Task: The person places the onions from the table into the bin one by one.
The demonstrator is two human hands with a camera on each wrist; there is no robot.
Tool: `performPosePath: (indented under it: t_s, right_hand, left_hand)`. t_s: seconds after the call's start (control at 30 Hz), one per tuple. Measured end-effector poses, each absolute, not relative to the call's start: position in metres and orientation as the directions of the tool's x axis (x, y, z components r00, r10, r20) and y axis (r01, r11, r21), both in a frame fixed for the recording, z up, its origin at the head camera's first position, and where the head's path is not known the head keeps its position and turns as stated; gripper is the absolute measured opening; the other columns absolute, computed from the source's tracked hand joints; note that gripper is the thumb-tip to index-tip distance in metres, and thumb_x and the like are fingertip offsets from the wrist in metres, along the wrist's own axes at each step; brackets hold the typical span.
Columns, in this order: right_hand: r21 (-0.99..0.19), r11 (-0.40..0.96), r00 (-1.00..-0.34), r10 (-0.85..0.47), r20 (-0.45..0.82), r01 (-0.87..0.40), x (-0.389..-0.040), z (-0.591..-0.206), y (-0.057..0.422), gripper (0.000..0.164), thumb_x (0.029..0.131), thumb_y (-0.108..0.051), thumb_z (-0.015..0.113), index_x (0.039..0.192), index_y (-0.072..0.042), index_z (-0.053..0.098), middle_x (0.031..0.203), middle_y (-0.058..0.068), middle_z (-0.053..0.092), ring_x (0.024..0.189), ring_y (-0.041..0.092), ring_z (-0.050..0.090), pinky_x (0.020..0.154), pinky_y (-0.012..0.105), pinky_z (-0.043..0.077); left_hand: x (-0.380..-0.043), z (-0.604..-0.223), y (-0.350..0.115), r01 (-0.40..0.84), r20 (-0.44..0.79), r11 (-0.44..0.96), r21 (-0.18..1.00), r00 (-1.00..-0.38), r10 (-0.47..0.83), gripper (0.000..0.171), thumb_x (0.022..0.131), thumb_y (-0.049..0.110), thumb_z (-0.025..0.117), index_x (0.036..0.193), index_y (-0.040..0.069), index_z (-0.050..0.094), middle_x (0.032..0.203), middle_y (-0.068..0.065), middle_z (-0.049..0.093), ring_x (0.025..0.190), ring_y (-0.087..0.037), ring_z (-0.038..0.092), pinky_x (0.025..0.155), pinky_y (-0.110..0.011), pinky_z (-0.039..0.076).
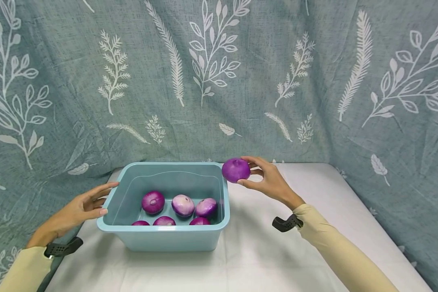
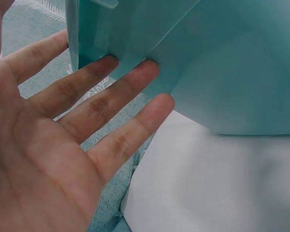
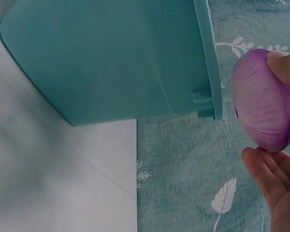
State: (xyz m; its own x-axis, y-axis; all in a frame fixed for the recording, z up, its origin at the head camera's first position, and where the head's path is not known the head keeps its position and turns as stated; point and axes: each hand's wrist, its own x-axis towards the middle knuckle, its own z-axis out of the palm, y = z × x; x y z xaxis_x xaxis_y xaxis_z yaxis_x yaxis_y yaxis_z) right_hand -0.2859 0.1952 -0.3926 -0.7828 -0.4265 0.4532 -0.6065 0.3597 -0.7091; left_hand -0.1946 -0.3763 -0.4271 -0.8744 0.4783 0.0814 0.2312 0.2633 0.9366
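Note:
A purple onion (image 1: 235, 170) is pinched between the thumb and fingers of my right hand (image 1: 268, 178), raised at the bin's right rim. In the right wrist view the onion (image 3: 262, 100) shows beside the bin's rim, with fingertips on opposite sides of it. The light blue plastic bin (image 1: 168, 239) stands on the table and holds several purple onions, among them a pale-streaked onion (image 1: 183, 205) and a dark onion (image 1: 153, 202). My left hand (image 1: 78, 209) is at the bin's left rim. Its fingers (image 2: 130, 130) are spread and nearly straight along the bin's outer side.
A white-covered table (image 1: 277, 251) lies under the bin. Blue-green cloth (image 1: 241, 121) with white leaf prints hangs behind and to the sides. The bin's front wall partly hides the nearest onions.

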Motion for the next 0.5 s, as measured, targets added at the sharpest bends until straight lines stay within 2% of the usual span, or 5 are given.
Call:
performPosePath:
  t_s: [0.1, 0.17, 0.3, 0.5]
  right_hand:
    - [-0.703, 0.347, -0.77, -0.438, 0.464, -0.621, -0.286, -0.391, 0.189, 0.069, 0.082, -0.026, 0.091, 0.143, -0.015, 0.06, 0.135, 0.003, 0.06, 0.114, 0.025, 0.063, 0.096, 0.039, 0.057]
    - [-0.701, 0.347, -0.768, -0.441, 0.465, -0.623, -0.283, -0.388, 0.183, 0.069, 0.082, -0.02, 0.091, 0.143, -0.01, 0.059, 0.135, 0.007, 0.061, 0.114, 0.027, 0.063, 0.096, 0.036, 0.057]
    - [-0.706, 0.333, -0.763, -0.447, 0.466, -0.626, -0.283, -0.388, 0.175, 0.072, 0.08, -0.013, 0.091, 0.144, -0.005, 0.057, 0.134, 0.011, 0.06, 0.114, 0.03, 0.062, 0.095, 0.038, 0.057]
    - [-0.701, 0.307, -0.743, -0.471, 0.476, -0.644, -0.285, -0.39, 0.167, 0.072, 0.08, -0.022, 0.092, 0.143, -0.014, 0.059, 0.132, 0.003, 0.062, 0.112, 0.025, 0.063, 0.094, 0.033, 0.057]
  left_hand:
    - [-0.196, -0.427, -0.377, 0.236, 0.084, 0.26, 0.936, -0.869, 0.487, 0.071, 0.106, -0.001, 0.053, 0.166, 0.016, 0.02, 0.167, -0.003, 0.025, 0.136, -0.002, 0.047, 0.101, -0.026, 0.051]
    - [-0.196, -0.427, -0.378, 0.238, 0.085, 0.259, 0.936, -0.867, 0.491, 0.071, 0.106, 0.0, 0.053, 0.166, 0.016, 0.02, 0.167, -0.003, 0.024, 0.136, -0.002, 0.047, 0.101, -0.026, 0.051]
    - [-0.197, -0.428, -0.378, 0.238, 0.084, 0.254, 0.938, -0.863, 0.499, 0.071, 0.106, 0.0, 0.053, 0.166, 0.016, 0.019, 0.168, -0.005, 0.022, 0.136, -0.001, 0.047, 0.101, -0.026, 0.051]
    - [-0.197, -0.428, -0.378, 0.242, 0.085, 0.255, 0.936, -0.86, 0.504, 0.072, 0.106, 0.0, 0.053, 0.166, 0.014, 0.017, 0.168, -0.008, 0.021, 0.136, 0.0, 0.046, 0.101, -0.025, 0.05]
